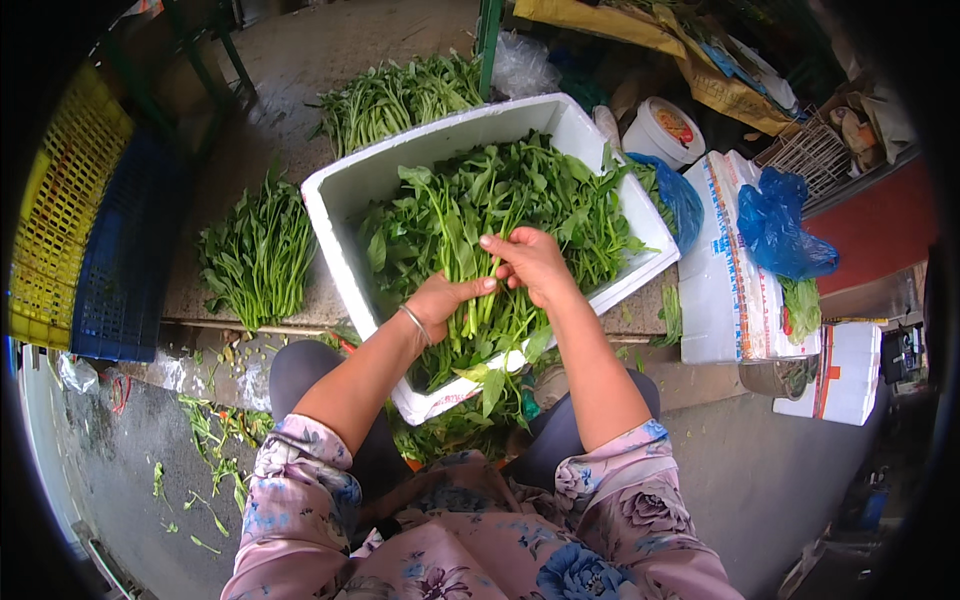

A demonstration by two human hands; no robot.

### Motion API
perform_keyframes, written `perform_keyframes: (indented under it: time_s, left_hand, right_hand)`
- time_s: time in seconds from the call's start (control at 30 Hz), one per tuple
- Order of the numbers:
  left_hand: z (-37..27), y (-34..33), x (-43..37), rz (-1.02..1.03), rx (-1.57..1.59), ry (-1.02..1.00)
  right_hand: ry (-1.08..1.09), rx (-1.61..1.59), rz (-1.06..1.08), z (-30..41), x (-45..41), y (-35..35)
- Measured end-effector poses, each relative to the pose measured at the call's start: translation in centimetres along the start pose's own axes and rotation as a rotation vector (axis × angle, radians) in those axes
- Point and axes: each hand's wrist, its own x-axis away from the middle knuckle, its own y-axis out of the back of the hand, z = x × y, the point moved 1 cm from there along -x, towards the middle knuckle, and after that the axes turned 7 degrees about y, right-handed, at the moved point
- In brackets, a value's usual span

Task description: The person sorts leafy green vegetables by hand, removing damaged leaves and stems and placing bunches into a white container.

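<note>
A large white foam box (330,217) stands tilted before my knees, heaped with leafy green stems (547,180) that look like water spinach. Over its near half, my left hand (444,298), with a metal bangle at the wrist, is closed around a small bunch of stems (455,232). The thumb lies across them. My right hand (534,262) pinches one or more stems beside that bunch between thumb and fingers. Cut stem ends poke out below the left hand. Several leaves hang over the box's near rim. The fingers of the left hand are partly hidden by stems.
Sorted bundles of greens lie left of the box (259,259) and behind it (401,97). Yellow (67,165) and blue (120,247) plastic crates stand at far left. A taped foam box (712,300) with a blue plastic bag (784,225) sits right. Trimmings (217,435) litter the floor.
</note>
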Motion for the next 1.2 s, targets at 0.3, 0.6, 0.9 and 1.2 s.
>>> perform_keyframes:
  time_s: [0.3,0.6,0.9,1.2]
  left_hand:
    - [-1.3,-0.5,1.0,0.074,0.039,-0.059]
    - [-1.0,-0.2,1.0,0.208,0.043,-0.074]
    - [-1.9,-0.4,1.6,0.114,0.164,-0.049]
    - [-1.1,-0.5,1.4,0.251,0.052,-0.027]
  right_hand:
    - [0.052,0.128,0.021,-0.1,0.0,0.0]
    - [-0.032,0.138,0.098,-0.6,0.6,-0.6]
    - [-0.029,-0.116,-0.032,-1.1,0.0,0.2]
    - [-0.092,0.002,0.025,-1.3,0.4,-0.9]
